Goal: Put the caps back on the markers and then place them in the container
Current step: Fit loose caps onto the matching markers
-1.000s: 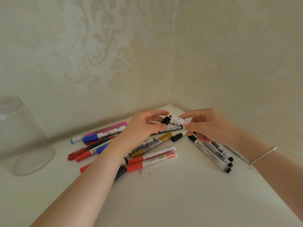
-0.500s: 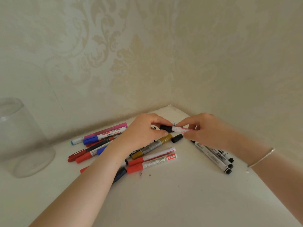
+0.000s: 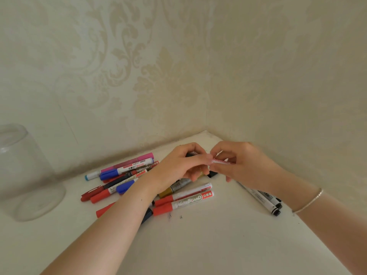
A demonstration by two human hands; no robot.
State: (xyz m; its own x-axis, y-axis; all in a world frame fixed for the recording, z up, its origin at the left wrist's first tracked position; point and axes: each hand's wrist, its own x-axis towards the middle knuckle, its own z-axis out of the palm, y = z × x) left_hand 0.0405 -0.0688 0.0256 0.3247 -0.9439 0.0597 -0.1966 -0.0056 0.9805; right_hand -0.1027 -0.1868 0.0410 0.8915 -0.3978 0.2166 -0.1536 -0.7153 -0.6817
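Both hands are now closing together over one white marker (image 3: 219,162) above the far corner of the table (image 3: 198,245). A second ago the left hand (image 3: 178,167) was pinching a black cap (image 3: 189,155) a little apart from the marker's end; half a second ago the cap was meeting the barrel; now the left fingers are curling round the cap, which is almost hidden, while the right hand (image 3: 244,163) is gripping the barrel. Judging by this, the cap is being pushed home, though I cannot tell whether it is fully seated. Many other markers, among them two red whiteboard markers (image 3: 182,201), are lying in a loose heap on the table near the hands. Well apart to the left, the clear container (image 3: 25,175) is standing, seemingly holding no markers, so the task is looking barely begun.
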